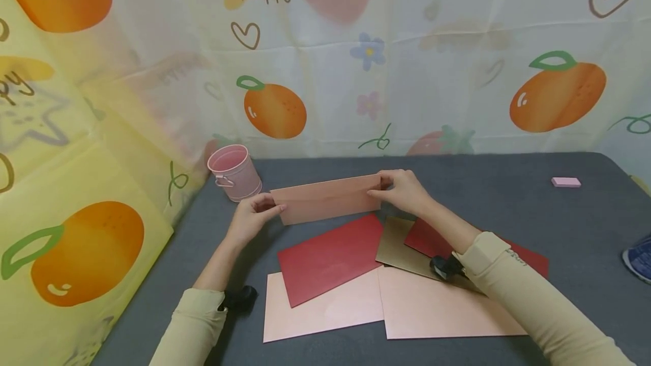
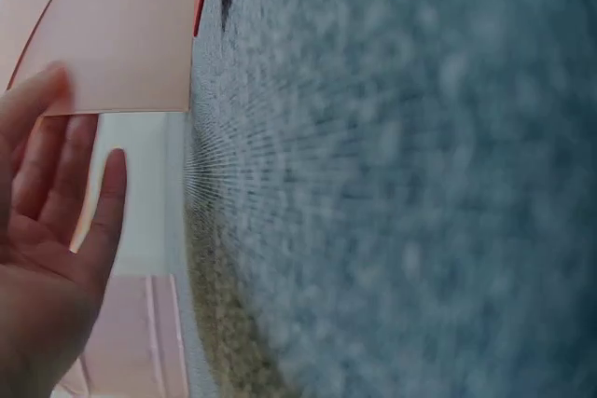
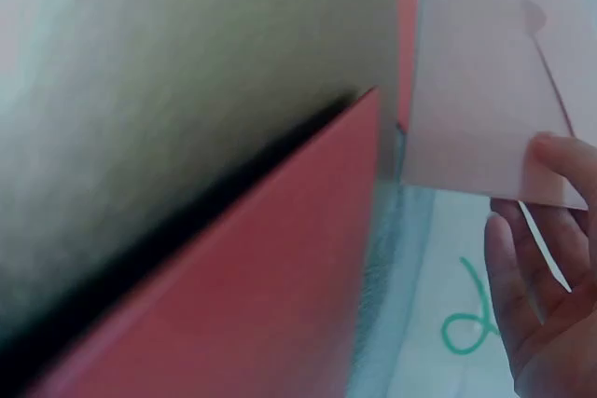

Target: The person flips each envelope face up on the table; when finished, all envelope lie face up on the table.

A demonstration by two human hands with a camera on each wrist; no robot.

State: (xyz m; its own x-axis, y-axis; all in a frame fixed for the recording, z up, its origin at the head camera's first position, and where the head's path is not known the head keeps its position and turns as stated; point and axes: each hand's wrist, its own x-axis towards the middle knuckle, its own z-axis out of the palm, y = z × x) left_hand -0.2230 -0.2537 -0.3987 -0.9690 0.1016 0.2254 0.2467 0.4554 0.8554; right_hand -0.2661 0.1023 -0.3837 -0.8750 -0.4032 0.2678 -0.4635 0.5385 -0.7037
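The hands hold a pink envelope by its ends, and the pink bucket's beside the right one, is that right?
No: the head view shows the pink bucket beside the left hand, not the right hand. Both do hold the pink envelope by its ends.

The head view is bright and mostly clear, with soft shadows on the flat dark grey table (image 1: 488,196). That table looks blurry up close from the left wrist. In the dimmer right wrist view, the flat pink paper envelope (image 3: 480,90) is hazy and the flat gold paper envelope (image 3: 187,72) is fuzzy.

a pink envelope (image 1: 325,201) is held roughly upright.
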